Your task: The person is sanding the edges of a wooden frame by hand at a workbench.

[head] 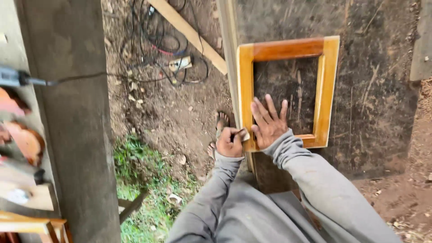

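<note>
Looking down past your grey sleeves, you have both hands at the near end of a wooden frame [288, 49] that lies on a dark, scratched board [373, 103]. Your left hand [230, 142] is curled into a loose fist at the frame's near left corner, fingers closed around a small pale piece [245, 136] that looks like folded sandpaper, pressed against the corner's edge. Your right hand [269, 123] lies flat just beside it, fingers spread wide and holding nothing, the palm resting on the frame's near rail and the fingertips reaching over the dark board inside the opening.

The frame is rectangular, with pale yellow outer edges and a glossy orange-brown face; its far rail shows the deepest colour.

Just left of your hands, your sandalled foot [221, 120] stands on bare brown dirt, and a patch of grass [135, 166] lies nearer to you. A thick grey post [72, 126] rises at the left. Farther off on the dirt, tangled black cables [157, 40] gather around a power strip [180, 64], and a pale wooden plank [189, 33] runs diagonally beyond them.
</note>
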